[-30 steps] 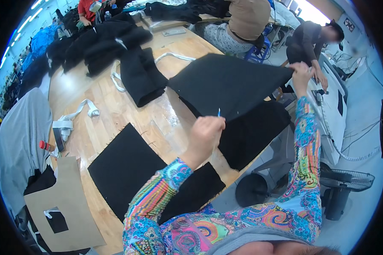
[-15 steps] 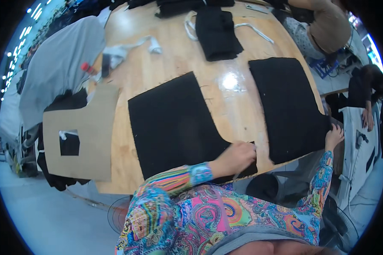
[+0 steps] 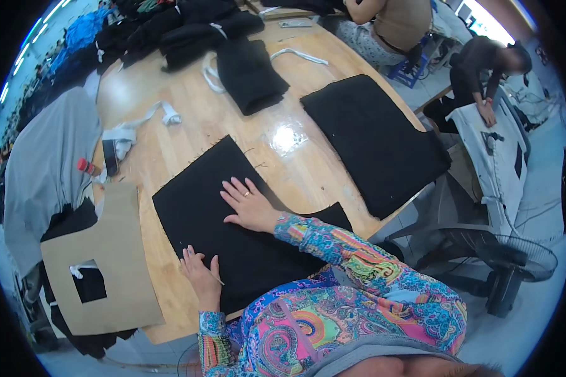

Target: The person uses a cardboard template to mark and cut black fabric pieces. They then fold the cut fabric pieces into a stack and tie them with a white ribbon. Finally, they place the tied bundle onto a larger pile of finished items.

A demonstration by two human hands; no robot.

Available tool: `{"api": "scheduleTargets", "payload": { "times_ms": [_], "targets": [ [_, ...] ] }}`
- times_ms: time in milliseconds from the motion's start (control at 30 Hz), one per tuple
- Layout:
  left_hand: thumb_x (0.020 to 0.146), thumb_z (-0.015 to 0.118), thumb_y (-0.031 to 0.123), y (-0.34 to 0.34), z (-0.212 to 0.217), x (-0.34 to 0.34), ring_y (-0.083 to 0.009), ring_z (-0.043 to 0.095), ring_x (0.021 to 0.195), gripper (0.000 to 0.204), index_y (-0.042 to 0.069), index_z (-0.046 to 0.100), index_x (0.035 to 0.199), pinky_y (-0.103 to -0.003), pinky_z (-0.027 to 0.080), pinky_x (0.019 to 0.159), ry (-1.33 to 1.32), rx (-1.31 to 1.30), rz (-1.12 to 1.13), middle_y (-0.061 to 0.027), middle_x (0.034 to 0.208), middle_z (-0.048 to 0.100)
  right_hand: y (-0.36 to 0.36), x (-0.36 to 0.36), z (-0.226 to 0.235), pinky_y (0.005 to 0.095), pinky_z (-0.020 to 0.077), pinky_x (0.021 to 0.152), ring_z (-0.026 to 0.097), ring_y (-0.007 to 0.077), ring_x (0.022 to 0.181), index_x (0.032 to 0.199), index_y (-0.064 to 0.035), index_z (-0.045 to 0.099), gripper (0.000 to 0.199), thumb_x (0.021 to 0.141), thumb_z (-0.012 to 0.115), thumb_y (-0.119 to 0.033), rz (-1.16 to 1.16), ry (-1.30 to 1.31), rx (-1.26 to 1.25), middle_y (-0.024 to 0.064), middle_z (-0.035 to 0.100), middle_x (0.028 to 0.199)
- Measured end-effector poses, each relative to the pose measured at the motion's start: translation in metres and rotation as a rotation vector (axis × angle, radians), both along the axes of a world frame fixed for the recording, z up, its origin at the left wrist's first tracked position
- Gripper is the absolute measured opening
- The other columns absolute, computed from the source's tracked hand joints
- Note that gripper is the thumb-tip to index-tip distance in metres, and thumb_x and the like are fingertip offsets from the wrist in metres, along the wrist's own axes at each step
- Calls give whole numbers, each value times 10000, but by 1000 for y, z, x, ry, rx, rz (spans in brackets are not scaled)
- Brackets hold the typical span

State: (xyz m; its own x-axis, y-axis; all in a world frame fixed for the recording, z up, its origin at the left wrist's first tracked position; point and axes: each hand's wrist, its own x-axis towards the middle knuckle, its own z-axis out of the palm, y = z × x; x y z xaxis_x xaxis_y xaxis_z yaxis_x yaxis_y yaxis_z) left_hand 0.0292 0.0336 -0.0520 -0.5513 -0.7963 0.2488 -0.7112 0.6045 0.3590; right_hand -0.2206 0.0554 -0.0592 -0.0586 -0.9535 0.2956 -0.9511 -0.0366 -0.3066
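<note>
A black fabric panel (image 3: pixel 258 251) with frayed edges lies flat on the wooden table (image 3: pixel 195 151) in front of me. My right hand (image 3: pixel 251 206), a ring on one finger, rests palm down on its upper middle, fingers spread. At the panel's left edge is my left hand (image 3: pixel 201 276), its fingers apart and touching the cloth near the border. Beside that thumb shows a thin pale line I cannot make out. To the right lies another black fabric panel (image 3: pixel 374 138), apart from both hands. A tan pattern piece (image 3: pixel 122 270) with a square cutout lies at the left over black cloth.
Rolled black fabric (image 3: pixel 248 75) with white ties lies farther back, near black bundles (image 3: pixel 201 38). A red-capped bottle (image 3: pixel 88 166) and white strip (image 3: pixel 122 133) are at the left, beside grey cloth (image 3: pixel 50 169). A fan (image 3: pixel 516 264) stands right; two people work beyond.
My right hand has left the right-hand panel and now lies on the middle panel. The left hand has moved from that panel's lower right corner to its left edge. The view has shifted.
</note>
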Motion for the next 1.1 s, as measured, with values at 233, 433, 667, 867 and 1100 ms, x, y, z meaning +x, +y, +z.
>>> {"api": "scheduleTargets", "payload": {
  "times_ms": [233, 433, 667, 867, 1100],
  "targets": [
    [914, 589, 197, -37, 13, 59, -395, 447, 1211, 227, -6, 508, 977, -471, 336, 1034, 364, 97, 258, -268, 1282, 489, -8, 14, 2, 492, 188, 1109, 302, 308, 1358, 1340, -32, 449, 680, 878, 472, -531, -35, 145, 12, 160, 390, 1427],
    [959, 529, 168, -76, 38, 196, -357, 514, 1096, 243, -43, 431, 1030, -439, 402, 975, 762, -320, 894, -269, 1223, 479, -10, 18, 10, 484, 191, 1107, 306, 298, 1355, 1346, -39, 440, 667, 888, 471, -522, -20, 187, 51, 146, 390, 1425],
    [825, 718, 165, -81, 26, 211, -387, 461, 1088, 454, -25, 389, 1074, -478, 401, 938, 401, -437, 1182, -248, 1140, 475, 6, 61, 24, 517, 149, 1112, 255, 289, 1378, 1354, -31, 425, 714, 863, 495, -546, 217, 147, 134, 135, 350, 1449],
    [778, 752, 123, -87, 33, 222, -340, 495, 991, 472, -21, 408, 1068, -439, 448, 822, 544, -412, 1407, -206, 1053, 496, 14, 77, 28, 515, 163, 1109, 282, 284, 1368, 1344, -39, 439, 699, 854, 517, -531, 262, 142, 152, 132, 378, 1431],
    [854, 671, 97, -70, 37, 244, -215, 519, 722, 292, -19, 431, 974, -318, 474, 697, 658, -298, 1334, -107, 861, 497, 38, 123, 30, 528, 118, 1126, 258, 273, 1382, 1346, -63, 444, 706, 832, 532, -540, 608, 93, 191, 105, 373, 1441]
  ]
}}
